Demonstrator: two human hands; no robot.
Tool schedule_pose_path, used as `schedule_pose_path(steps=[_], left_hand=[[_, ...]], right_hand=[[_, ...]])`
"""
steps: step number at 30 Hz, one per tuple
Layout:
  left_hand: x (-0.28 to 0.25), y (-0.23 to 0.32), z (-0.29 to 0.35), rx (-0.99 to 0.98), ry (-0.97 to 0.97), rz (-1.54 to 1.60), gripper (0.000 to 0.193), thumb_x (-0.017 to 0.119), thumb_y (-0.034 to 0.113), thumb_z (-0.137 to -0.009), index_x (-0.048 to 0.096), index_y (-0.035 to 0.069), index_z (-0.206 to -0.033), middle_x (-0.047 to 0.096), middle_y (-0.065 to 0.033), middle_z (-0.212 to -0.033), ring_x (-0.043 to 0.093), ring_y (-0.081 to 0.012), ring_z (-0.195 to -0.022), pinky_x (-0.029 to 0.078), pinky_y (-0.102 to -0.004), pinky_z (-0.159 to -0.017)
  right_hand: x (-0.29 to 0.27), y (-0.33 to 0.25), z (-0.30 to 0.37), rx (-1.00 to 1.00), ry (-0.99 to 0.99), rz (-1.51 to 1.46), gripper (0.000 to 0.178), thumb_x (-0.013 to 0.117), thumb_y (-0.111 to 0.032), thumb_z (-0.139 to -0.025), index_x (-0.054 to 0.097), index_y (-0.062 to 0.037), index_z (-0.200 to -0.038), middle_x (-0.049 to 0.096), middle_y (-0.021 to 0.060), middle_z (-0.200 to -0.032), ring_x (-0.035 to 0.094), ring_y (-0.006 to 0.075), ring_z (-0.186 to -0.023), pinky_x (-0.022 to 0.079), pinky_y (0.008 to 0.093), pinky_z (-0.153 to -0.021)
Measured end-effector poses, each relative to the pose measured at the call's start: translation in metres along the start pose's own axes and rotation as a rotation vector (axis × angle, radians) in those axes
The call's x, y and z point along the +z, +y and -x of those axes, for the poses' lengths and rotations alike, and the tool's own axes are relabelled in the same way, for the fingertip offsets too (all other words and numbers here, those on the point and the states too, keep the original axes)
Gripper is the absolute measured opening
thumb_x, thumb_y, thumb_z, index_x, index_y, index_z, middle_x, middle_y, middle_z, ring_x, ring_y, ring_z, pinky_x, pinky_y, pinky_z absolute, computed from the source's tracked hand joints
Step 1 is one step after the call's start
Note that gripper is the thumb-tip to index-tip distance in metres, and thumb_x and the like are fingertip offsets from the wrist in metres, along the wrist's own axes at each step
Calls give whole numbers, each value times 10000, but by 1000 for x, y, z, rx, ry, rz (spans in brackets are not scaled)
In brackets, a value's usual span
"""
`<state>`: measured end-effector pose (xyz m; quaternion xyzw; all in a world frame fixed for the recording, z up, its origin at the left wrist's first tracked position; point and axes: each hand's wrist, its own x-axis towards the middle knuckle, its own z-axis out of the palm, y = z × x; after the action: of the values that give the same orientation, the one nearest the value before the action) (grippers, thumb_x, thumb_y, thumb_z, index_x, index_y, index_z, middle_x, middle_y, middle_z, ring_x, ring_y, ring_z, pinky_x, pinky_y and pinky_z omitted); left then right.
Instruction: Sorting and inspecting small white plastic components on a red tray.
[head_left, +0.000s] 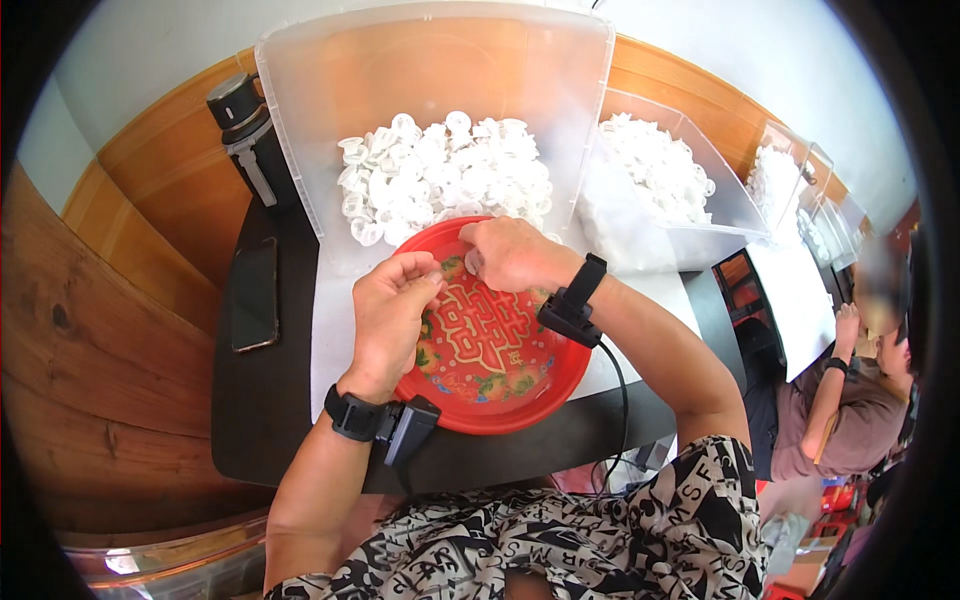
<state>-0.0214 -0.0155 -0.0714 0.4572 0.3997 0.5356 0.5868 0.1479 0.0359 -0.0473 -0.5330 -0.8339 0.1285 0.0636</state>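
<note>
A round red basin (500, 412) with a gold pattern and painted flowers inside sits in front of me. Over its left side is my left hand (388, 312), thumb and forefinger pinched together; what they hold, if anything, is too small to make out. My right hand (515, 252) is bent over the basin's far part, its fingers closed and pointing down to the left. Something small and pale shows at its fingertips, but its kind is unclear. Just beyond the basin lies a heap of small white plastic parts (440, 175), with round clear pieces among them.
An upright translucent bin (430, 65) backs the heap. To its right stands a clear bin (715, 240) of white parts. A black flask (262, 150) and a phone (255, 295) are on the dark table (285, 400) at left. Another person (850, 410) sits at far right.
</note>
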Motion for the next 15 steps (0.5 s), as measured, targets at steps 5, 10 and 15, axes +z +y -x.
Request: schedule_pose_path(steps=[5, 10, 15], left_hand=[[-2, -2, 0, -9, -14, -41, 182, 558, 3, -818, 579, -31, -996, 612, -72, -875, 583, -121, -755, 442, -218, -634], [7, 2, 5, 9, -69, -79, 249, 579, 6, -803, 569, -46, -1047, 621, -81, -921, 576, -101, -771, 451, -211, -636], [9, 9, 8, -8, -214, -102, 206, 577, 41, -839, 593, -22, -1035, 646, -70, -891, 577, -86, -696, 440, -200, -578]], right_hand=[[-4, 0, 6, -71, -104, -85, 134, 551, -82, -747, 580, 8, -841, 603, 211, -806, 581, 355, -792, 451, 409, -692], [-15, -17, 24, -122, -51, -238, 160, 596, -49, -708, 579, 14, -854, 603, 177, -775, 582, 300, -735, 454, 371, -665], [-23, -30, 45, -98, -28, -507, 196, 662, -49, -686, 571, 27, -841, 603, 141, -734, 590, 221, -656, 458, 318, -597]])
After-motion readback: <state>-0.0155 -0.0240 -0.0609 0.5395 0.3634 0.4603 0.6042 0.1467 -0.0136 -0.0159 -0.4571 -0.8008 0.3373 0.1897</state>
